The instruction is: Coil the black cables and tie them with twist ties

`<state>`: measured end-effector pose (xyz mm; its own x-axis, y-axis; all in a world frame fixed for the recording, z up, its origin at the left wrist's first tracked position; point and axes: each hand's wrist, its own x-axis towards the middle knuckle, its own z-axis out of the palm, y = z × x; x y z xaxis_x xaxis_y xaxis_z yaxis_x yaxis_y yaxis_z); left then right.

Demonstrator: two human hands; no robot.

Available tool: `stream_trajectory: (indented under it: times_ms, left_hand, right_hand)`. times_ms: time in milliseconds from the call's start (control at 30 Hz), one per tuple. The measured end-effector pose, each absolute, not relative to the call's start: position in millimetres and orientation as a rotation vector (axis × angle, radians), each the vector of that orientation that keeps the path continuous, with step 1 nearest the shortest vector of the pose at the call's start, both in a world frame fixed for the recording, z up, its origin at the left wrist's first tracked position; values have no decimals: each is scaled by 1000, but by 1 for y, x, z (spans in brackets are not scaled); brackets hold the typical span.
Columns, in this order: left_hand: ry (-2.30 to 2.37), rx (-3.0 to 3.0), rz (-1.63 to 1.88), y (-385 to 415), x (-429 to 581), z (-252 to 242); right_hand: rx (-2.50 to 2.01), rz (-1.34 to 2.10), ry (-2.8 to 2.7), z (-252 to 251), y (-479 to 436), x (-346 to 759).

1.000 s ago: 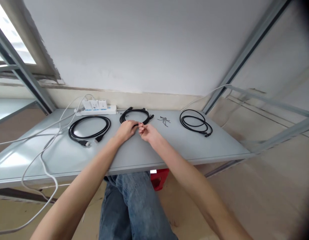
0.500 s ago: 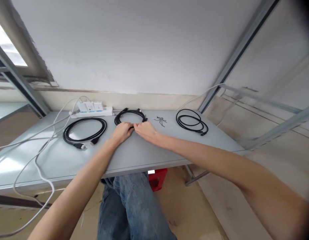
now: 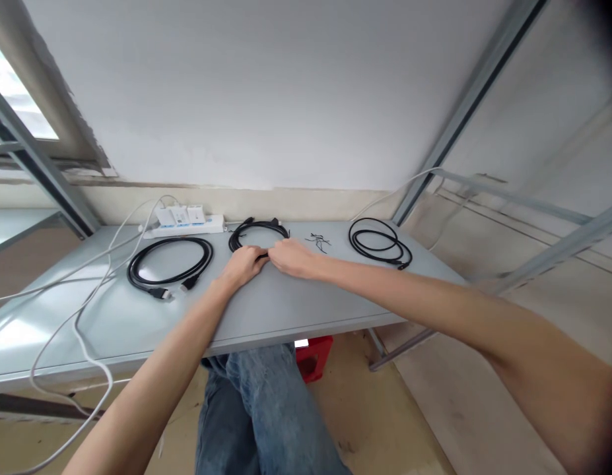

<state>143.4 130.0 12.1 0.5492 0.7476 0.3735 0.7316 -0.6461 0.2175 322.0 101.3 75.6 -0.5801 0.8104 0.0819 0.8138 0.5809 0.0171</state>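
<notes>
A coiled black cable (image 3: 259, 229) lies in the middle of the grey table (image 3: 296, 297). My left hand (image 3: 243, 264) rests on the coil's near edge with fingers curled around the strands. My right hand (image 3: 290, 256) lies palm down right beside it, fingers bent over the same near edge of the coil. The two hands touch each other at the fingertips. Whatever small thing they hold between them is hidden.
A larger black coiled cable (image 3: 170, 267) lies to the left and a thinner black coil (image 3: 379, 243) to the right. Several black twist ties (image 3: 319, 241) lie between. A white power strip (image 3: 184, 223) with white cords (image 3: 78, 316) sits at the back left. Metal frame bars (image 3: 459, 105) flank the table.
My right arm has swung out to the right and the hand has turned palm down onto the coil. Both hands stayed at the coil's near edge.
</notes>
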Motion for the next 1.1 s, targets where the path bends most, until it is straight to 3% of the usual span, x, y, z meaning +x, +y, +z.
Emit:
stream_trajectory:
  times_ms: [67, 233, 367, 500, 633, 733, 1100]
  left_hand:
    - [1287, 2712, 705, 131, 144, 13]
    - [1288, 2691, 719, 130, 143, 15]
    - [1285, 2707, 748, 129, 140, 15]
    - [1320, 2724, 860, 128, 139, 21]
    - [1489, 2612, 1388, 122, 135, 31]
    - [1524, 2623, 1586, 119, 130, 34]
    - [1345, 2971, 954, 152, 135, 19]
  right_hand:
    - [-1480, 119, -2542, 73, 101, 324]
    - [-1544, 1255, -1548, 61, 97, 310]
    - [-1430, 1512, -1223, 60, 96, 307]
    - [-1379, 1255, -1534, 63, 106, 331]
    - [-1355, 670, -1358, 56, 128, 355]
    - [-1363, 453, -1339, 40, 138, 360]
    - [-1342, 273, -1630, 19, 141, 354]
